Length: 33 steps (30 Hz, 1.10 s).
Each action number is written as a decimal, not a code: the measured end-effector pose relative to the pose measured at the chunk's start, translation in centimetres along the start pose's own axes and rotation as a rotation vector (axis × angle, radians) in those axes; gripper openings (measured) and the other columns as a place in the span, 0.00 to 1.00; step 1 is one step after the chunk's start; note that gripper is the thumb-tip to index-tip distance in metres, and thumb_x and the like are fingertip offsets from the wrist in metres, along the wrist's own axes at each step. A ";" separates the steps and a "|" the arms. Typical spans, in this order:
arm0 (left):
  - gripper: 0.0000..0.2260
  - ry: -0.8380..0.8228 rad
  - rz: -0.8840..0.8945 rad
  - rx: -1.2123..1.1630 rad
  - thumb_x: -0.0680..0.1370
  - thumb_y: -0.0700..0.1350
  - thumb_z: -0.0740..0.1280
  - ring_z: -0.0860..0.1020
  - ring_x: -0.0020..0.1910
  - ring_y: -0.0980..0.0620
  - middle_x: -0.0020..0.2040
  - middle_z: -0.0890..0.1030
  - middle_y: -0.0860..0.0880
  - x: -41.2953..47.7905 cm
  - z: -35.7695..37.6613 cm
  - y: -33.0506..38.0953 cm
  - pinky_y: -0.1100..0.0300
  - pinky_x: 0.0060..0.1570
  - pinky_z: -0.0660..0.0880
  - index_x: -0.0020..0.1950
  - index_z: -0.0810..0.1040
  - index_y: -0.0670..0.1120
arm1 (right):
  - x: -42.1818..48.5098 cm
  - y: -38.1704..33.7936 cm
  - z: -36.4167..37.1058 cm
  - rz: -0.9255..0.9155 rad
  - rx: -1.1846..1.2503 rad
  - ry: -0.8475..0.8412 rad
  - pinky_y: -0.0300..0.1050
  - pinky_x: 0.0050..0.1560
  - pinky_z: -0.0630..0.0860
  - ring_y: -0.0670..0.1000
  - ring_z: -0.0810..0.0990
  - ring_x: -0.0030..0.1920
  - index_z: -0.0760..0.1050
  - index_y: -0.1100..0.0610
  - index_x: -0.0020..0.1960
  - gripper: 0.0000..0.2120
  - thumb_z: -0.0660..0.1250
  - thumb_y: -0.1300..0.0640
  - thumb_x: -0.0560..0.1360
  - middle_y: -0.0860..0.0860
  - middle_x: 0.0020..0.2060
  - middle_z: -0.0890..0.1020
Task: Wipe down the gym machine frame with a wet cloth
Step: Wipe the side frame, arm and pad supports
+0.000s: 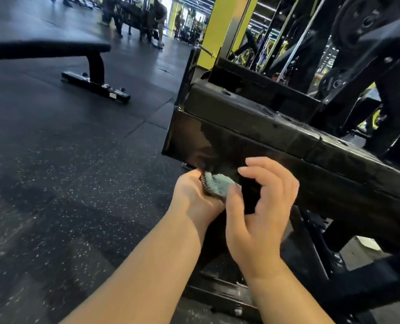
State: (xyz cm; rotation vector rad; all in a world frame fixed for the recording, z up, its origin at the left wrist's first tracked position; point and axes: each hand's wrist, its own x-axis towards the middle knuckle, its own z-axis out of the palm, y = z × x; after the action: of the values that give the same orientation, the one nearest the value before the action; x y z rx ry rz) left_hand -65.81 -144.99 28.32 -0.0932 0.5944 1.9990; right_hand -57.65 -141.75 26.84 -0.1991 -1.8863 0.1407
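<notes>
While my left hand (194, 195) clutched the wadded terry cloth (216, 184) at the lower edge of the machine's black frame beam (276, 141), my right hand (262, 206) hovered beside it, fingers loose and empty; soft and light, the cloth seemed best gripped bunched.

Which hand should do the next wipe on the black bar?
Probably the left hand. It grips the bunched blue cloth right against the side of the black frame beam. The right hand is open and holds nothing, with only its thumb near the cloth.
</notes>
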 end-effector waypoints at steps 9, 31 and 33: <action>0.16 -0.003 -0.003 -0.380 0.81 0.45 0.56 0.83 0.41 0.40 0.51 0.82 0.37 3.0 -2.3 6.4 0.49 0.35 0.79 0.55 0.79 0.38 | 10.4 0.5 1.9 -0.277 -0.169 -0.274 0.44 0.53 0.68 0.54 0.77 0.49 0.79 0.60 0.47 0.07 0.64 0.61 0.73 0.53 0.48 0.80; 0.13 0.426 0.061 0.856 0.82 0.44 0.57 0.74 0.49 0.58 0.56 0.79 0.54 -0.4 2.4 11.9 0.70 0.46 0.66 0.61 0.77 0.55 | 18.0 -0.8 4.1 0.695 -0.257 -0.675 0.29 0.37 0.65 0.41 0.72 0.37 0.76 0.50 0.47 0.08 0.63 0.63 0.76 0.42 0.38 0.75; 0.14 0.480 0.120 0.985 0.82 0.42 0.56 0.73 0.45 0.58 0.54 0.80 0.52 -1.1 3.5 12.1 0.73 0.38 0.67 0.61 0.78 0.54 | 17.8 -0.8 4.5 0.606 -0.300 -0.677 0.26 0.38 0.64 0.43 0.69 0.36 0.77 0.53 0.47 0.08 0.63 0.64 0.74 0.43 0.39 0.74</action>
State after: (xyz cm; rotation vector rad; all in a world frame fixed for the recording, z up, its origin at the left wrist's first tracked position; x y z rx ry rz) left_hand -74.91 -148.85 36.19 0.0727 1.8548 1.5852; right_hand -67.53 -138.81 42.07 -1.0364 -2.4566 0.3705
